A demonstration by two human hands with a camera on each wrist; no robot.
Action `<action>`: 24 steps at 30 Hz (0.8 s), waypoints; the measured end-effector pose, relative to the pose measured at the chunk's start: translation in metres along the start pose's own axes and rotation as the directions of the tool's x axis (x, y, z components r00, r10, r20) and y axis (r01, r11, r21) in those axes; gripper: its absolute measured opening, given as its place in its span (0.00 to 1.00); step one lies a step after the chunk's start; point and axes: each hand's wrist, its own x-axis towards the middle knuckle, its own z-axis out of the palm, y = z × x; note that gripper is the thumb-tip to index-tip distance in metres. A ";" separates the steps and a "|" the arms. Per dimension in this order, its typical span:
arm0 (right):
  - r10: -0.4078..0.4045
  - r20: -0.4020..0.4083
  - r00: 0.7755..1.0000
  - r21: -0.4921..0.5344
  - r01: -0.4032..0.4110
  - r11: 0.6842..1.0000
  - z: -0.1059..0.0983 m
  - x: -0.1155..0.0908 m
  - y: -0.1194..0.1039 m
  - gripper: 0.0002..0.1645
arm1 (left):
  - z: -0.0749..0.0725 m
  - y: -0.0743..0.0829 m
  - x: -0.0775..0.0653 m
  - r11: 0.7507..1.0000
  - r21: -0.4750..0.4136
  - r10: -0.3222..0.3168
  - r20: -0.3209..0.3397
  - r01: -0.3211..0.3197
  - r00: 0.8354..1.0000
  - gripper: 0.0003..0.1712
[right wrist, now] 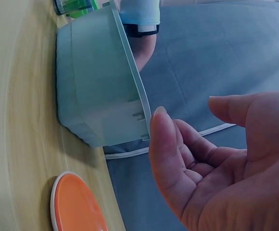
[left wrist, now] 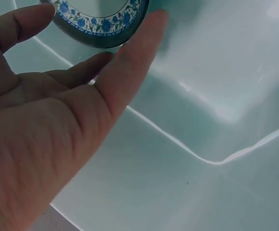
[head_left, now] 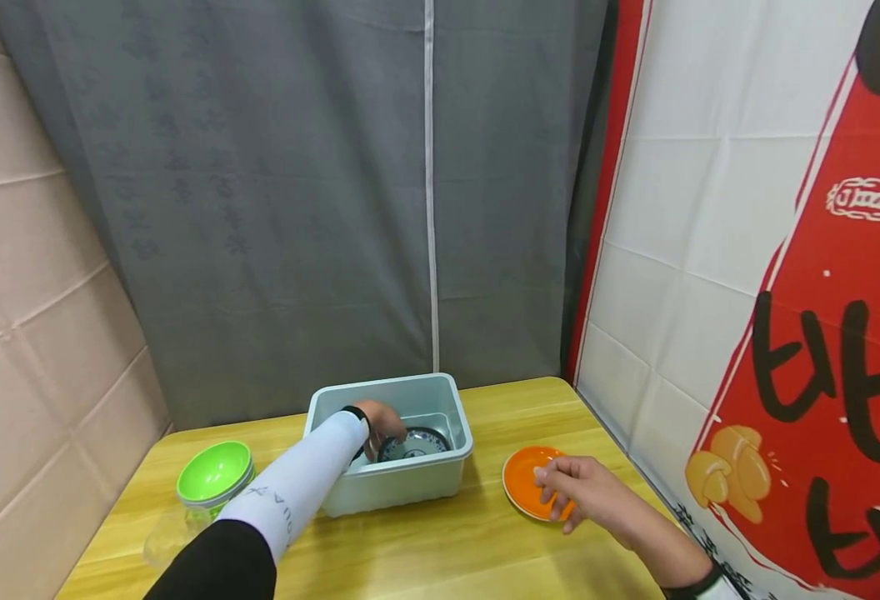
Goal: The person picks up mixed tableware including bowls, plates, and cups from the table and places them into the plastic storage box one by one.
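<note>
A pale blue-green plastic bin (head_left: pixel 392 492) stands on the table, with my left hand (head_left: pixel 385 421) reaching down inside it. Near that hand in the bin is a dark-rimmed dish (head_left: pixel 419 444) with a blue floral band. In the left wrist view the left thumb and long fingers (left wrist: pixel 139 53) are spread, fairly straight, with their tips around the dish's rim (left wrist: pixel 106 33). Off to the right, my right hand (head_left: pixel 586 492) hovers beside an orange plate (head_left: pixel 527 475), overlapping its right edge. Its fingers (right wrist: pixel 166 144) are loosely curled and hold nothing.
Left of the bin, a bright green bowl (head_left: pixel 215 469) sits on a stack of bowls, with a clear container (head_left: pixel 173 537) in front. The orange plate has a white rim beneath it. A grey curtain (head_left: pixel 282 208) hangs behind the wooden table (head_left: pixel 410 558).
</note>
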 end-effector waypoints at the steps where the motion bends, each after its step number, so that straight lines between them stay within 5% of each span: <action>1: 0.000 0.002 1.000 -0.002 0.000 1.000 0.000 0.000 0.000 0.21 | -0.002 0.000 -0.002 1.000 -0.002 0.005 0.004 -0.005 1.000 0.26; 8: 0.004 0.009 1.000 -0.032 -0.004 0.999 0.001 0.003 -0.002 0.21 | -0.019 -0.002 -0.001 0.999 0.015 0.035 -0.027 -0.035 0.999 0.22; 12: 0.006 0.025 1.000 -0.043 -0.005 0.999 0.002 0.007 -0.002 0.21 | -0.027 -0.005 0.002 0.991 0.053 0.124 -0.037 -0.122 0.992 0.21; 16: 0.009 0.040 0.999 -0.060 -0.006 0.998 0.004 0.012 -0.003 0.22 | -0.033 0.000 -0.011 0.967 0.041 0.253 -0.104 -0.250 0.962 0.21; 24: 0.023 0.048 0.999 -0.075 -0.019 0.997 0.008 0.021 -0.006 0.22 | -0.030 0.010 -0.071 0.913 -0.024 0.383 -0.287 -0.407 0.878 0.13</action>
